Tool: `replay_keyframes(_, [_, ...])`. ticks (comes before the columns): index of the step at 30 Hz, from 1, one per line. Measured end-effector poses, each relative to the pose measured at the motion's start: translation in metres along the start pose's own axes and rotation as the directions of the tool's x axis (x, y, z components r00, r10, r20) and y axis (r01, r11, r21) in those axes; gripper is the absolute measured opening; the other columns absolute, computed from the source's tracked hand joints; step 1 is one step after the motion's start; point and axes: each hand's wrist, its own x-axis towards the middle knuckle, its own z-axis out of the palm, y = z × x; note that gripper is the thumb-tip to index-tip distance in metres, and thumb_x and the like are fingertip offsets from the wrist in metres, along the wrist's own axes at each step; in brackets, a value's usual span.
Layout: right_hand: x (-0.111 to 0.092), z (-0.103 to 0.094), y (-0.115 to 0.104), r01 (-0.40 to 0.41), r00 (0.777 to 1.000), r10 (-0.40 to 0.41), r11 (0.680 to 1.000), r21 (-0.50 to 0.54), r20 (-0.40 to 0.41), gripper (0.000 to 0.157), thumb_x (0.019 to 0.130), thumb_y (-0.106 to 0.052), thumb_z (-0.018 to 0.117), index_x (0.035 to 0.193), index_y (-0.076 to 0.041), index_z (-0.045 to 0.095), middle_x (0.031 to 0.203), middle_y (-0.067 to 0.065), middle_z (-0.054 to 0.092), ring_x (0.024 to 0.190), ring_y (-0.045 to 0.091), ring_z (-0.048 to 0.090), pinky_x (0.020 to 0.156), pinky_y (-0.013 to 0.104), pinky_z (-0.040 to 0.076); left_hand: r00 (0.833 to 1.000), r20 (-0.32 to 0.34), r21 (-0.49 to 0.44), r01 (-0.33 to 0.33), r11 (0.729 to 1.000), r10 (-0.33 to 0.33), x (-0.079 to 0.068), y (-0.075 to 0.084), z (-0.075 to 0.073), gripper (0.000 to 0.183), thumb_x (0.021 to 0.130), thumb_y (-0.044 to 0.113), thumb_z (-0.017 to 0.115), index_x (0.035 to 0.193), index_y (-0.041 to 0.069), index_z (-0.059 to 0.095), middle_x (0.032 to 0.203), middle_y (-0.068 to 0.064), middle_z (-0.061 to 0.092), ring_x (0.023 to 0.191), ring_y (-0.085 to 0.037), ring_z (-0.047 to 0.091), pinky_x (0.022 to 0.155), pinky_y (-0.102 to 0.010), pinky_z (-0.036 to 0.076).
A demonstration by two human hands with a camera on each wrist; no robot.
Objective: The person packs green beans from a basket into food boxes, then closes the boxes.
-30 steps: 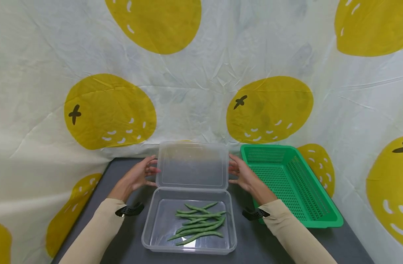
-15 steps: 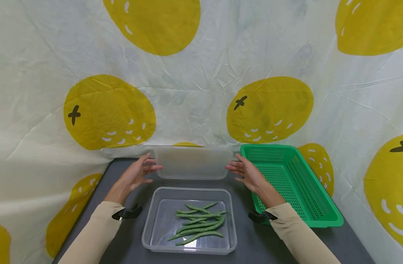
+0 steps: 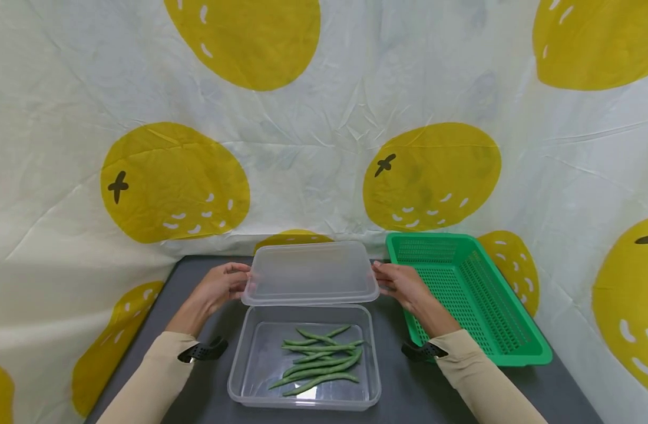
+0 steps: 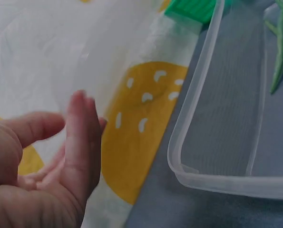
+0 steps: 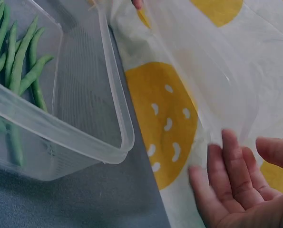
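Observation:
A translucent plastic lid (image 3: 310, 272) is held up at a tilt behind a clear plastic container (image 3: 240, 359). At its left end my left hand (image 3: 218, 288) pinches the edge; in the left wrist view the lid is blurred above the thumb and fingers (image 4: 77, 137). Its right end is gripped by my right hand (image 3: 406, 288), whose fingers (image 5: 236, 166) show extended in the right wrist view, thumb apart. Several green beans (image 3: 324, 365) lie inside the container, mostly towards its right half.
A green perforated basket (image 3: 515, 306) stands to the right, close beside my right forearm. The dark grey table (image 3: 197, 383) ends at the back against a white cloth (image 3: 308, 176) printed with yellow fruit.
The lid has turned over between my hands, passing from steeply upright through a tipped pose to a flatter tilt nearer the container. The container, beans and basket have stayed put.

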Motion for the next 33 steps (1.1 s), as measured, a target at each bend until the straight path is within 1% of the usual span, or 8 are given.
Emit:
replay_keyframes(4, [-0.001, -0.002, 0.001, -0.003, 1.000, 0.004, 0.999, -0.038, 0.017, 0.045, 0.102, -0.029, 0.062, 0.133, 0.003, 0.061, 0.092, -0.002, 0.074, 0.082, 0.009, 0.070, 0.073, 0.025, 0.058, 0.997, 0.073, 0.049, -0.004, 0.999, 0.001, -0.009, -0.001, -0.002, 0.059, 0.101, 0.014, 0.061, 0.152, -0.001, 0.036, 0.119, -0.006, 0.071, 0.085, -0.013, 0.071, 0.070, -0.028, 0.058])
replay_keyframes(8, [-0.001, -0.005, 0.003, 0.004, 0.997, 0.002, 0.998, -0.069, 0.075, 0.046, 0.104, -0.026, 0.058, 0.140, 0.003, 0.056, 0.097, -0.001, 0.075, 0.083, 0.009, 0.073, 0.072, 0.024, 0.059, 0.993, 0.116, 0.104, -0.001, 0.995, -0.011, -0.019, -0.004, -0.003, 0.066, 0.101, 0.017, 0.060, 0.158, 0.003, 0.030, 0.134, -0.015, 0.064, 0.092, -0.016, 0.071, 0.074, -0.032, 0.060])
replay_keyframes(11, [-0.001, -0.005, 0.004, 0.009, 0.994, -0.001, 0.997, -0.079, 0.107, 0.047, 0.105, -0.025, 0.057, 0.143, 0.003, 0.053, 0.104, 0.003, 0.074, 0.086, 0.011, 0.073, 0.074, 0.025, 0.059, 0.991, 0.128, 0.126, 0.011, 0.992, -0.027, -0.025, -0.006, -0.003, 0.067, 0.100, 0.018, 0.060, 0.158, 0.004, 0.031, 0.133, -0.015, 0.065, 0.092, -0.018, 0.071, 0.074, -0.033, 0.060])
replay_keyframes(17, [-0.005, -0.005, 0.004, 0.023, 0.988, 0.004, 0.985, -0.172, 0.157, 0.052, 0.104, -0.023, 0.057, 0.151, -0.003, 0.045, 0.117, 0.012, 0.070, 0.079, 0.014, 0.072, 0.074, 0.029, 0.060, 0.993, 0.102, 0.125, 0.039, 0.991, -0.052, -0.033, -0.009, -0.001, 0.061, 0.098, 0.018, 0.064, 0.152, 0.004, 0.040, 0.117, -0.009, 0.072, 0.092, -0.022, 0.072, 0.076, -0.037, 0.060])
replay_keyframes(20, [-0.009, -0.006, 0.004, 0.021, 0.985, 0.019, 0.973, -0.229, 0.172, 0.056, 0.103, -0.022, 0.059, 0.155, -0.009, 0.041, 0.115, 0.013, 0.070, 0.075, 0.018, 0.072, 0.071, 0.032, 0.060, 0.995, 0.080, 0.131, 0.040, 0.991, -0.051, -0.036, -0.011, -0.001, 0.052, 0.100, 0.021, 0.062, 0.145, 0.000, 0.047, 0.111, -0.007, 0.073, 0.094, -0.021, 0.071, 0.079, -0.038, 0.060])
replay_keyframes(23, [-0.016, -0.004, 0.004, 0.031, 0.979, 0.025, 0.962, -0.272, 0.201, 0.059, 0.102, -0.021, 0.059, 0.156, -0.010, 0.038, 0.109, 0.013, 0.071, 0.079, 0.022, 0.073, 0.071, 0.037, 0.061, 0.997, 0.052, 0.159, 0.040, 0.987, -0.048, -0.040, -0.015, -0.002, 0.046, 0.102, 0.023, 0.060, 0.138, -0.004, 0.055, 0.105, -0.005, 0.073, 0.091, -0.019, 0.070, 0.077, -0.038, 0.060])
replay_keyframes(26, [-0.025, -0.003, 0.006, 0.047, 0.971, 0.026, 0.952, -0.301, 0.236, 0.060, 0.103, -0.022, 0.058, 0.156, -0.007, 0.036, 0.106, 0.014, 0.072, 0.084, 0.024, 0.073, 0.075, 0.041, 0.061, 0.998, 0.021, 0.182, 0.049, 0.982, -0.054, -0.045, -0.019, -0.001, 0.043, 0.102, 0.025, 0.060, 0.136, -0.002, 0.059, 0.103, -0.006, 0.072, 0.087, -0.019, 0.069, 0.074, -0.038, 0.061])
replay_keyframes(33, [-0.051, 0.004, 0.016, 0.058, 0.961, 0.037, 0.943, -0.328, 0.276, 0.051, 0.104, -0.023, 0.056, 0.143, 0.007, 0.046, 0.107, 0.016, 0.069, 0.088, 0.023, 0.070, 0.078, 0.043, 0.061, 0.998, -0.011, 0.219, 0.064, 0.974, -0.063, -0.061, -0.026, 0.001, 0.044, 0.102, 0.026, 0.060, 0.140, 0.003, 0.057, 0.113, -0.011, 0.069, 0.089, -0.024, 0.068, 0.073, -0.042, 0.061])
